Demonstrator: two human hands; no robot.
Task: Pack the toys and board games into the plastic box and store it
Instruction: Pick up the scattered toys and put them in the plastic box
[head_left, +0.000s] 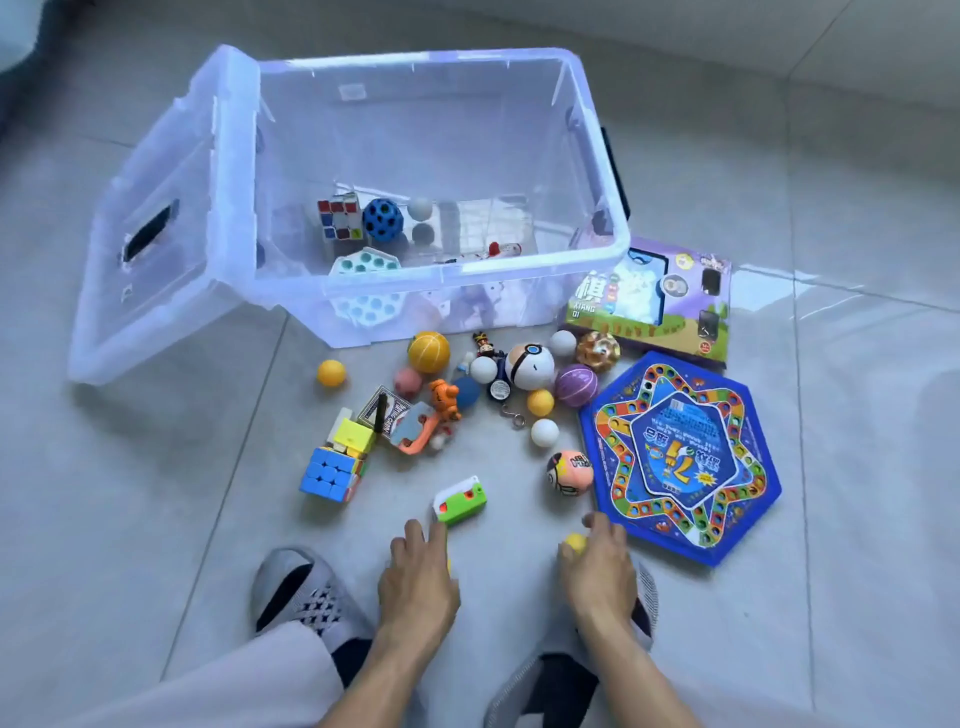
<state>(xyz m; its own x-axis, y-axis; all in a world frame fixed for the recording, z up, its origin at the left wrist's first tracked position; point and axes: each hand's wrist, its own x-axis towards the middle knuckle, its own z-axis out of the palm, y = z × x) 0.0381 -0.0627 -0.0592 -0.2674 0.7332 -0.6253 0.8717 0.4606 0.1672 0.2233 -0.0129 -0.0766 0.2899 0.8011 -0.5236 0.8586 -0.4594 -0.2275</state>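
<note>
Clear plastic is what I see first: the plastic box stands open on the tiled floor, its lid leaning against its left side. Inside the box I make out a Rubik's cube, a blue holed ball and a white tray with round holes. In front of the box, loose toys lie scattered: an orange striped ball, a white round toy, a purple ball, a tiger figure and stacked pastel cubes. At the box's right front corner rests a purple board game box, and nearer me than that, a blue hexagonal board game. My right hand, far in front of the box, curls its fingers around a small yellow ball. My left hand rests palm down, fingers loosely bent, just touching a green and white toy; something yellow peeks beneath the palm, though I cannot tell what.
</note>
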